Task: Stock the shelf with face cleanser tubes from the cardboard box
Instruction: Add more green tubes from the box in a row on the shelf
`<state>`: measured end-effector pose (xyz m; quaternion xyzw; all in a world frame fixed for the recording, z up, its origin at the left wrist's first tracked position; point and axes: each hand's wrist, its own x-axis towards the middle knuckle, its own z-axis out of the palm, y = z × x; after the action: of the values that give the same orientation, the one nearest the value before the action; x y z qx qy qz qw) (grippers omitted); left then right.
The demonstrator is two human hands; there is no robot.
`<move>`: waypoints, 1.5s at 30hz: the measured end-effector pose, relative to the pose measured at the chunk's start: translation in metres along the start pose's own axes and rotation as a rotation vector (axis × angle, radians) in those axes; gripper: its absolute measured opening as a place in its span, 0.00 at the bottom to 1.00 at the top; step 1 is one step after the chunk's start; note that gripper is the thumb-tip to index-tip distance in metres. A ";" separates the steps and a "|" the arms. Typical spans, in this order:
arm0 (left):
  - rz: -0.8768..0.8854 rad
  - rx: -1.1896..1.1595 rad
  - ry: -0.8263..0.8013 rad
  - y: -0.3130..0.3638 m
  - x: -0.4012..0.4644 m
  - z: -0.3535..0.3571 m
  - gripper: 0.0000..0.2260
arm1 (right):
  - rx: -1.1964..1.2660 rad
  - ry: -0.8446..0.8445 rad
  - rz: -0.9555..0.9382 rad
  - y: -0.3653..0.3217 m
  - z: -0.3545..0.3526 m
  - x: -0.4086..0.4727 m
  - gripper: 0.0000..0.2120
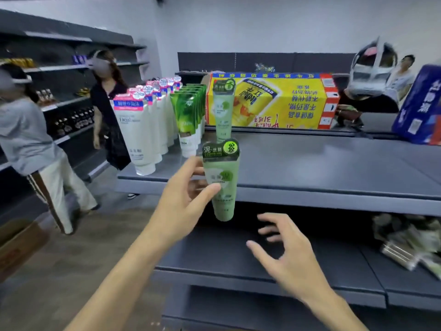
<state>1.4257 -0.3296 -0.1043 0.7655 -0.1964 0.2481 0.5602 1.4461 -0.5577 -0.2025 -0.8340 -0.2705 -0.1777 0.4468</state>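
Observation:
My left hand (188, 201) grips a pale green face cleanser tube (223, 180), upright with its cap down, in front of the grey shelf (322, 168). The tube's lower end hangs below the shelf's front edge. A second pale green tube (223, 108) stands on the shelf farther back, directly behind the held one. My right hand (284, 254) hovers lower right, fingers spread and holding nothing, over the lower shelf (238, 266). A brown cardboard box (19, 244) sits on the floor at far left.
Rows of white tubes (140, 130) and dark green tubes (188, 115) stand at the shelf's left end. A yellow carton (272, 101) and a blue box (420, 103) lie at the back. Two people stand in the left aisle, others behind the shelf. Packets (410, 244) lie lower right.

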 end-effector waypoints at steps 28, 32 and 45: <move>-0.140 0.236 0.279 -0.029 0.071 0.027 0.15 | 0.086 0.085 -0.031 -0.028 -0.030 0.123 0.19; -0.147 0.254 0.322 -0.034 0.077 0.030 0.12 | 0.086 0.081 -0.028 -0.029 -0.029 0.126 0.19; -0.252 0.383 0.406 -0.067 0.129 0.029 0.12 | 0.048 0.073 -0.030 -0.024 -0.024 0.140 0.20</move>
<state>1.5727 -0.3406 -0.0848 0.8102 0.0663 0.3574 0.4598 1.5410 -0.5256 -0.0984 -0.8118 -0.2706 -0.2084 0.4737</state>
